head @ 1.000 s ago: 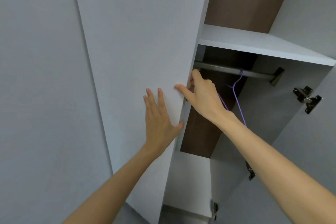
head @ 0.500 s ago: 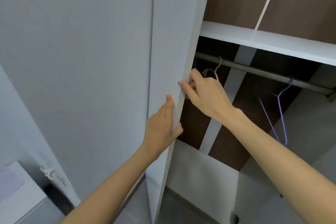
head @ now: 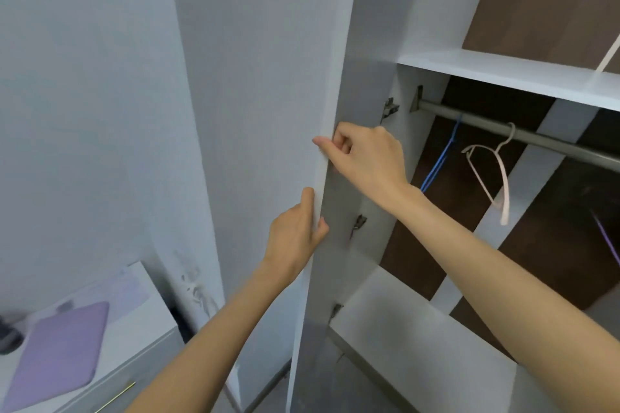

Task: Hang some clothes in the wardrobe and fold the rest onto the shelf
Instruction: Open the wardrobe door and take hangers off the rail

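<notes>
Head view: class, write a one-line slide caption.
Both hands, left hand and right hand, grip the wardrobe door edge; hangers on the rail.

The wardrobe door (head: 268,111) is a plain pale grey with no pattern, and the wall (head: 84,94) to its left is the same flat light grey. Inside, the shelf (head: 503,72) is white, and the back panel (head: 553,0) is dark brown crossed by a pale grey-white strip. The rail (head: 536,137) is dull metallic grey. On it hang a bright blue hanger (head: 439,161) and a creamy pinkish-white hanger (head: 500,174); a purple hanger (head: 609,241) shows at the far right. At the near left, a lilac flat case (head: 60,352) lies on a white cabinet (head: 141,322).
</notes>
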A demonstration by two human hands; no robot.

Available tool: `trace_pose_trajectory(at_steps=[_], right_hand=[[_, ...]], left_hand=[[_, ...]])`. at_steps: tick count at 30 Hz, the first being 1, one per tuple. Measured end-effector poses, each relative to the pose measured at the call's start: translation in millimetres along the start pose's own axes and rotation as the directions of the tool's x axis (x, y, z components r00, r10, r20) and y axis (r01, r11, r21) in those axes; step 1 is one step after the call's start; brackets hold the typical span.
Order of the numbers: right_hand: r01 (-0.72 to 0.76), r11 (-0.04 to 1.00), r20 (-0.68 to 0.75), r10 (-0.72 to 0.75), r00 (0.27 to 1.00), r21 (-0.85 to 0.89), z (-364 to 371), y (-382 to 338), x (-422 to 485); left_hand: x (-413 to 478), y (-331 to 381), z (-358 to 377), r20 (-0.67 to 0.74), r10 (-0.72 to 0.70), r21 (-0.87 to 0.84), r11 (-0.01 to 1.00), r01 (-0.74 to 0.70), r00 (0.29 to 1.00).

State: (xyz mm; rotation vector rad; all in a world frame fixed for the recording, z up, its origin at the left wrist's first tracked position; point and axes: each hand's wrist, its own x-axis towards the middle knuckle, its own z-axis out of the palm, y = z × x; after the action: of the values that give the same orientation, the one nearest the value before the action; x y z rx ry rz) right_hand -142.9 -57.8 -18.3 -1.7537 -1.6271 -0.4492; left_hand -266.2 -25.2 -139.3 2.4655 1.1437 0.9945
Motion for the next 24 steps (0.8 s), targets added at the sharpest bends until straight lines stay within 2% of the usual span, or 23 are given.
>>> trace_pose_trajectory(at_steps=[8,14,16,21,24], right_hand=[[-0.061,0.998,0.075,0.059,0.995,0.025,39.8,-38.0,32.1],[0.015,0.997,0.091,-0.008,0.996,-0.076,48.1,-44.9,31.6],[0.011,0.999,0.114,-0.005,0.993,-0.050,45.5,-45.2,29.2],[-0.054,0.997,0.116,0.047,0.992,0.059,37.9,-34.4,9.9],[-0.099,0.993,0.080,0.094,0.992,0.057,31.8,-15.9,-10.8]], left_hand=[[17.1,-46.7,-21.3,0.008,-0.029,-0.069,0.997,0.029,1.000],[15.3,-62.2,-22.0,0.049,-0.103,-0.109,0.988,0.108,0.993],[11.4,-61.7,-22.0,0.046,-0.110,-0.141,0.983,0.115,0.993],[2.1,-50.7,-29.9,-0.162,0.010,-0.106,0.994,-0.028,0.987],[3.2,-45.2,-35.5,-0.195,0.083,-0.100,0.990,-0.104,0.977]])
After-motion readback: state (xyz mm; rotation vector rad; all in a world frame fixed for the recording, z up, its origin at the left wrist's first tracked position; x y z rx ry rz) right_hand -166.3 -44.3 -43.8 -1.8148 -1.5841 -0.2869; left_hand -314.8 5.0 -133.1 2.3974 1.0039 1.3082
